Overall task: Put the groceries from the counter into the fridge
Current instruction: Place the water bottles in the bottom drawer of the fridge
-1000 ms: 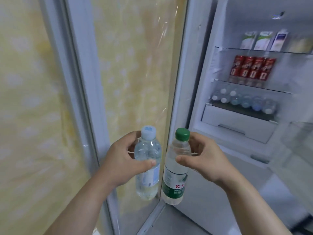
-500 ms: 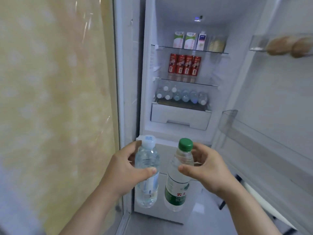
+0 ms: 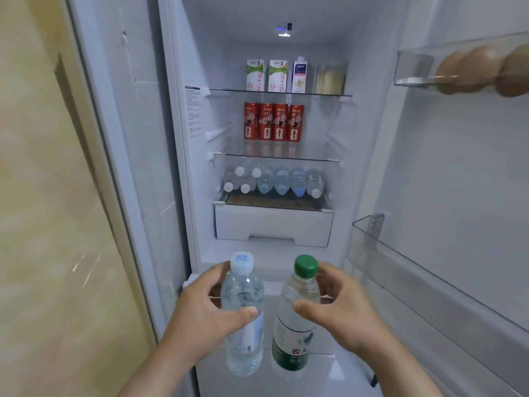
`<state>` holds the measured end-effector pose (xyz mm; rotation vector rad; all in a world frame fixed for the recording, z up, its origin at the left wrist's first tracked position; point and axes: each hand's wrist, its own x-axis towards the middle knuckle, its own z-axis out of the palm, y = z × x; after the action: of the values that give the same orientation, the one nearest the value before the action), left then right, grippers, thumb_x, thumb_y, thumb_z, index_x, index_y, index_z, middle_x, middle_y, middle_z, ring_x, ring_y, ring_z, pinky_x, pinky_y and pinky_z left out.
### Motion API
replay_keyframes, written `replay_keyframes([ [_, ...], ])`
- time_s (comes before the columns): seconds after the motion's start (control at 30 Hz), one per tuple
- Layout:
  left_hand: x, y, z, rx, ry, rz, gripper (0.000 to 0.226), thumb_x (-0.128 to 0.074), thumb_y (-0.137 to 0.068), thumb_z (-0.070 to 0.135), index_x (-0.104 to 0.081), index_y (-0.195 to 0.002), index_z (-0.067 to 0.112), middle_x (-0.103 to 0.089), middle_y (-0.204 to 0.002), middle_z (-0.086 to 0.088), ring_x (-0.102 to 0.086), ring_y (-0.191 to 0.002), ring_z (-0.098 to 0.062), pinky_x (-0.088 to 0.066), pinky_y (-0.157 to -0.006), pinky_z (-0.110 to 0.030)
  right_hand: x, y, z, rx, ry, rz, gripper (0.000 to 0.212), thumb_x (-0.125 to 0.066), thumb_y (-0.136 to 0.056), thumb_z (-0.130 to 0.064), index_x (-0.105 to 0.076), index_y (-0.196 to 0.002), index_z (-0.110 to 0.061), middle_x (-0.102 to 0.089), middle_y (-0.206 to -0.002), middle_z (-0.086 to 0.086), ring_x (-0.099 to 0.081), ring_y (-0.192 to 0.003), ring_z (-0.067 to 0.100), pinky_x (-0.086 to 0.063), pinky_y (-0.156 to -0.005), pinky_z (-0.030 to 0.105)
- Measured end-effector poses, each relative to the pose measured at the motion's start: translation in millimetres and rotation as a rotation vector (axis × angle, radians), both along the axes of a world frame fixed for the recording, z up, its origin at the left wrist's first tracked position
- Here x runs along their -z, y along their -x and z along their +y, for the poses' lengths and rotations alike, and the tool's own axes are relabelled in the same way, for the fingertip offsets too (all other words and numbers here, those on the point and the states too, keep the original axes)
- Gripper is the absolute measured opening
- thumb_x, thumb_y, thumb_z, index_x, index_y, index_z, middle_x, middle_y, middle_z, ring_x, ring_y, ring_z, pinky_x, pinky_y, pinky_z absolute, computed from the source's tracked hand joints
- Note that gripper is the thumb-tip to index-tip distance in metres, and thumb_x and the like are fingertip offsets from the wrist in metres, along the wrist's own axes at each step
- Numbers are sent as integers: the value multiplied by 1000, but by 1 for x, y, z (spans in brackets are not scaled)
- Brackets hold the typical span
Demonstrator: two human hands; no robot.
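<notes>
A second ago the yellowish panel [image 3: 43, 196] filled most of my view. Now it has slid off to my left and the open fridge [image 3: 183, 138] stands squarely ahead of me. My grip has not changed. My left hand [image 3: 206, 316] keeps its fingers [image 3: 243, 312] wrapped round the pale-capped bottle [image 3: 244, 353], upright and low in front of the fridge. Beyond it I can now see straight in: cartons [image 3: 274, 75] on the top shelf, red cans [image 3: 273, 121] below, and a row of water bottles [image 3: 274, 181] lying above the white drawer [image 3: 272, 224]. Just beside the first bottle is the green-capped bottle [image 3: 297, 293], which my right hand [image 3: 337, 316] holds upright, fingers curled round its shoulder. To my right the door bin [image 3: 429, 282] has come within reach. Neither bottle is inside yet, so I think I am lined up to place them and must pick a spot.
</notes>
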<state>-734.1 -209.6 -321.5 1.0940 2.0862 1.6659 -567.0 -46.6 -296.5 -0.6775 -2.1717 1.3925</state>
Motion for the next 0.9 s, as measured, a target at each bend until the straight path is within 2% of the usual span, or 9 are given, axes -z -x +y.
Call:
replay_keyframes([
  [0.03,1,6,12,-7,-1,0,61,-91,-57,20,-65,-105,48,-72,-99,18,-67,-89,-5,-55,-80,-29,0,6,11,2,0,-2,44,-84,-73,-16,-67,-105,-43,-74,-104,-16,-70,-95,8,-55,-91,38],
  [0.17,0,22,53,-38,-15,16,61,-86,-51,32,-63,-106,51,-72,-100,18,-67,-90,-6,-57,-79,-32,-2,28,49,20,-26,-2,43,-82,-75,-16,-66,-110,-37,-73,-103,-19,-68,-92,4,-57,-87,32],
  [0.3,-1,34,82,-78,-26,-1,61,-90,-62,10,-65,-107,42,-72,-96,18,-67,-86,-4,-60,-77,-36,1,46,73,51,-21,17,49,-82,-74,-20,-64,-116,-39,-71,-106,-21,-66,-96,2,-54,-80,21],
  [0.4,0,45,97,-84,-21,2,62,-89,-63,8,-65,-110,39,-72,-97,17,-68,-86,-5,-60,-76,-33,4,56,86,86,-1,40,51,-82,-75,-21,-63,-119,-39,-70,-108,-20,-66,-95,1,-52,-74,17],
  [0.57,-2,65,118,-76,-24,-19,60,-89,-59,15,-66,-106,43,-73,-95,16,-69,-85,-8,-59,-76,-34,0,70,103,136,21,84,42,-78,-78,-19,-62,-109,-43,-68,-98,-28,-62,-88,-7,-45,-62,9],
  [0.73,-3,87,139,-38,-22,-3,62,-88,-64,4,-63,-105,43,-73,-94,18,-69,-86,-6,-54,-70,-20,0,92,120,144,51,128,39,-75,-81,-15,-58,-92,-48,-59,-85,-46,-55,-81,-22,-44,-56,8],
  [0.9,-3,122,160,-6,-43,-5,62,-87,-64,1,-63,-100,45,-73,-91,18,-70,-83,-6,-54,-72,-24,10,125,137,214,54,138,38,-75,-81,-12,-59,-88,-46,-62,-82,-43,-57,-81,-21,-44,-54,3],
])
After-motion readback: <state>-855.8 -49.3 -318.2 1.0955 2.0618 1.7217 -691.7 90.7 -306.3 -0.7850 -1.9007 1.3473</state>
